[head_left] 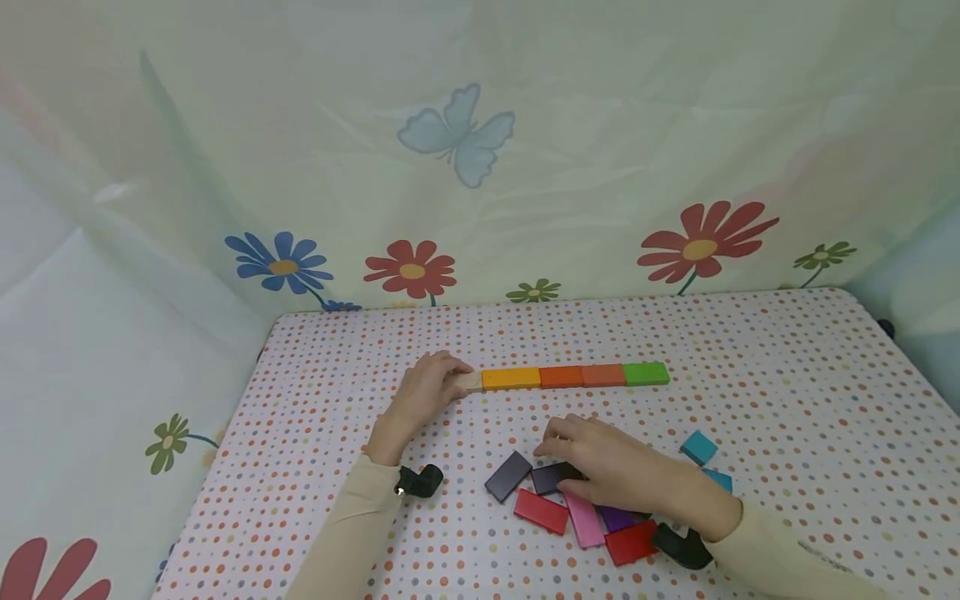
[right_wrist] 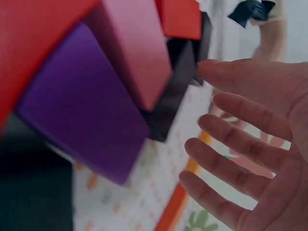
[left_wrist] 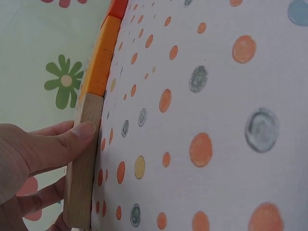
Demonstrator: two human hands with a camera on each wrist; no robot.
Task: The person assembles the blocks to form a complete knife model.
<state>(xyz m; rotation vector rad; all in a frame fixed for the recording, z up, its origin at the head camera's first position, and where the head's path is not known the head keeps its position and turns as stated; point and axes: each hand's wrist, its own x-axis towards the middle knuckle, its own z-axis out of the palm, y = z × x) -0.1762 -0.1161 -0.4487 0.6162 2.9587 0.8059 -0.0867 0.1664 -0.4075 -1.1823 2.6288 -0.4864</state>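
My left hand (head_left: 426, 392) pinches a plain wooden block (left_wrist: 85, 159) between thumb and fingers. This block lies at the left end of a straight row, its end meeting a yellow block (head_left: 511, 379). Farther right in the row come an orange-red block (head_left: 561, 377), a salmon block (head_left: 603, 376) and a green block (head_left: 647, 373). Over a loose heap of blocks hovers my right hand (head_left: 611, 462), fingers spread with nothing between them. Near its fingers and thumb are a black block (head_left: 551, 478), a pink block (head_left: 584, 521) and a purple block (right_wrist: 86, 103).
A dark grey block (head_left: 508, 477) and red blocks (head_left: 542, 512) lie around the heap. Two blue blocks (head_left: 699, 448) sit right of it, one partly behind the right wrist. The dotted table (head_left: 810, 417) meets a flowered cloth backdrop (head_left: 570, 208) behind.
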